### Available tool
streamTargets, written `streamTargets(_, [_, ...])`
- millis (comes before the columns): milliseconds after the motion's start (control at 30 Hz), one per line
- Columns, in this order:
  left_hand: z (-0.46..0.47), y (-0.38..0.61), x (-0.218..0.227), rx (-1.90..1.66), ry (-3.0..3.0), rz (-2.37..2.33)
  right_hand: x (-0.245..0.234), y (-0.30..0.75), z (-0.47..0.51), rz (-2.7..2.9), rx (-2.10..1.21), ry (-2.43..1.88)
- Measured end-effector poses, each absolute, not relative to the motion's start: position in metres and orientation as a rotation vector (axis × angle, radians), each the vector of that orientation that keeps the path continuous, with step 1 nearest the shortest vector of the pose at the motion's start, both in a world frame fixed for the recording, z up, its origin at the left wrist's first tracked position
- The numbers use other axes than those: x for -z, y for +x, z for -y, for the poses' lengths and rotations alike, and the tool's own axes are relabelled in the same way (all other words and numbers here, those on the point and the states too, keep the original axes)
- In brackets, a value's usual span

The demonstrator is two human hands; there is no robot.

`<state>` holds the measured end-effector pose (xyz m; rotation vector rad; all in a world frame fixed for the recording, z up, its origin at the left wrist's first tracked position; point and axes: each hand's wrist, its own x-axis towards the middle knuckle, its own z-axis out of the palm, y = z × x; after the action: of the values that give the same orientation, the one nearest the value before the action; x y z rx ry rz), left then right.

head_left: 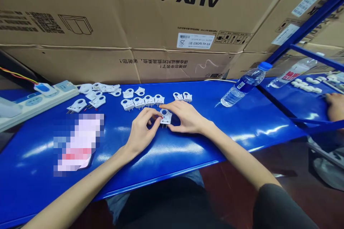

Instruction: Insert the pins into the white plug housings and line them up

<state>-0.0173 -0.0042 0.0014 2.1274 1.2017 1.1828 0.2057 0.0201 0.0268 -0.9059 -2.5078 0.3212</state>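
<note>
The left hand (142, 131) pinches the near left edge of a white two-pin plug (166, 117) between thumb and forefinger. The right hand (186, 116) grips its right side, with the forefinger stretched across the far end. The plug sits low over the middle of the blue table (242, 125); whether it rests on the surface I cannot tell. Its long axis runs away from the person, ring end farthest and the two metal pins pointing back at the near edge.

Just beyond the fingers stands a row of like plugs (143, 102), pins also toward the person, with a pair of plugs (183, 96) to its right. A loose heap of plugs (99, 91) lies farther left, beside a power strip (40, 100). A water bottle (243, 86) lies on its side well to the right. Cardboard cartons (134, 18) wall off the back. On the neighbouring bench another person's hand (335, 106) rests near small white parts (306, 86).
</note>
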Motion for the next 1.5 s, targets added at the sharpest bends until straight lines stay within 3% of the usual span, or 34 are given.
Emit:
streamTargets(1000, [0.0056, -0.0166, -0.006, -1.172, 1.949, -1.303, -0.0228, 0.2077, -0.0228, 2.53, -0.257, -0.906])
streamTargets(1500, [0.0067, -0.0175, -0.0058, -1.25, 2.136, -1.271, -0.0223, 0.2069, -0.0225, 2.54, -0.234, -0.86])
